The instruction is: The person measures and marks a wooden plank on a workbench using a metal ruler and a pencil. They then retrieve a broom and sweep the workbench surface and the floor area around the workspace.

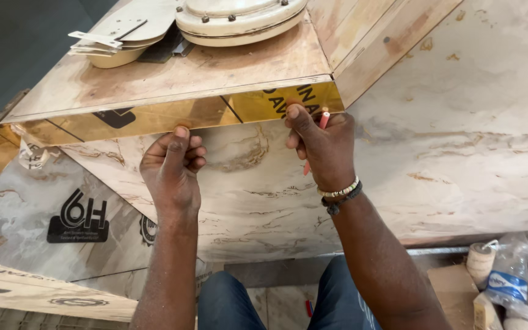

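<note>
While both hands press up against it, a shiny gold edge strip runs left to right across the upper middle of the frame, along the front edge of a marble-patterned laminate board. Left hand has its fingers curled, thumb tip on the strip's lower edge. Right hand, nearer the strip's right end, thumbs it too while gripping a red pencil. Cream machine housings sit above; a plastic bottle lies lower right
</note>
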